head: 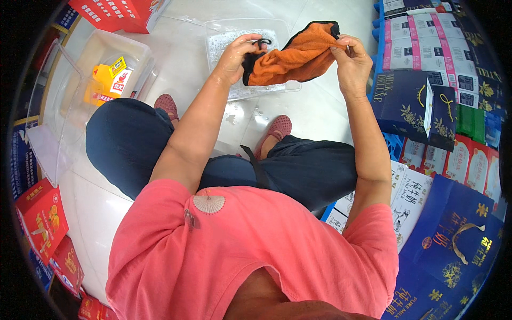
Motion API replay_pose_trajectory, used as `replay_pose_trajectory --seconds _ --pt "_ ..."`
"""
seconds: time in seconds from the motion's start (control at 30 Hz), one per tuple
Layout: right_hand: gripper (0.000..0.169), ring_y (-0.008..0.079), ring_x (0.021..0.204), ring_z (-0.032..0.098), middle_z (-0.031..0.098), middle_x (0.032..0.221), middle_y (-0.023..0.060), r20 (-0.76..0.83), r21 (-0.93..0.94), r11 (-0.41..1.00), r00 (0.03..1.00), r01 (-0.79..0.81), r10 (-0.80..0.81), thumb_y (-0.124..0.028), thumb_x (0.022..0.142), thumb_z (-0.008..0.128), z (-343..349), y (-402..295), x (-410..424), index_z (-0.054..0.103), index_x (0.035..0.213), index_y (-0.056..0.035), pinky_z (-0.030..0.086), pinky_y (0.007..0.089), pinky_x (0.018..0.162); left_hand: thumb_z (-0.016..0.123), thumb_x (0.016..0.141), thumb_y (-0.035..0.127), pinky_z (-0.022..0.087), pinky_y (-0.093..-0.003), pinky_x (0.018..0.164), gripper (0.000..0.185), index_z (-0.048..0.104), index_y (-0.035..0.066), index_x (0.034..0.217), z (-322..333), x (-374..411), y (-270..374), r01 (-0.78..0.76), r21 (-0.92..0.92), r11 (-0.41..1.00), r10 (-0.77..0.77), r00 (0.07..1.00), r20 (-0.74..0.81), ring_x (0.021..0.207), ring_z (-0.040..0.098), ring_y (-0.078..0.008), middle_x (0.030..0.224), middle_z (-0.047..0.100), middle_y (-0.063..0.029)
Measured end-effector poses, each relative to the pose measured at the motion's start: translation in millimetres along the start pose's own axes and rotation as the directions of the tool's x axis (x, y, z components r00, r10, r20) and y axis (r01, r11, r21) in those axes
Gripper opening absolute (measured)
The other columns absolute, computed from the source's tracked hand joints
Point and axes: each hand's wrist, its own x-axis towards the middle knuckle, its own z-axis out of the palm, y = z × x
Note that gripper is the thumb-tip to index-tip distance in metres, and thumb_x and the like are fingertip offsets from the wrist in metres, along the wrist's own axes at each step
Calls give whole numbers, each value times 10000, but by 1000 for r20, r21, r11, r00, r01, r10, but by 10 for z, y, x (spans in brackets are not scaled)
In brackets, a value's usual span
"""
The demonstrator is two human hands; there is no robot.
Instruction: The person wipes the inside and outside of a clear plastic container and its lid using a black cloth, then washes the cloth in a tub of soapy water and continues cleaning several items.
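An orange cloth with black edging (300,56) is stretched between my two hands, above a clear plastic tub of sudsy water (221,46) on the floor. My left hand (240,56) grips its dark end, where a black loop stands up by the fingers. At the other end, my right hand (352,54) pinches the cloth's edge between thumb and fingers. My left hand and forearm look wet. The cloth hides part of the tub.
Left of my knee stands a translucent plastic bin (136,44) with a yellow packet (105,82) inside, beside a clear plastic lid or container (48,156). Milk cartons (412,200) and a dark blue gift box (400,108) line the right side. Water drops (231,119) lie on the tiles.
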Motion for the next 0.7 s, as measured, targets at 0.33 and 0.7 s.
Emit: replay_pose_trajectory --seconds 0.33,0.7 --pt "155 153 988 554 557 1121 78 61 157 987 998 -13 3 91 790 606 155 -4 -27 573 829 -55 469 283 855 704 768 365 402 -343 940 645 492 13 1265 313 -90 31 -42 627 778 -79 983 165 1096 520 -241 1168 552 -161" --pt "182 217 1112 530 540 1227 145 -10 253 964 997 -76 81 109 796 568 79 51 33 520 830 -62 422 333 972 714 742 196 429 -312 900 613 472 -6 1268 28 -33 153 64 672 737 -230 960 161 973 557 -193 1057 595 -121"
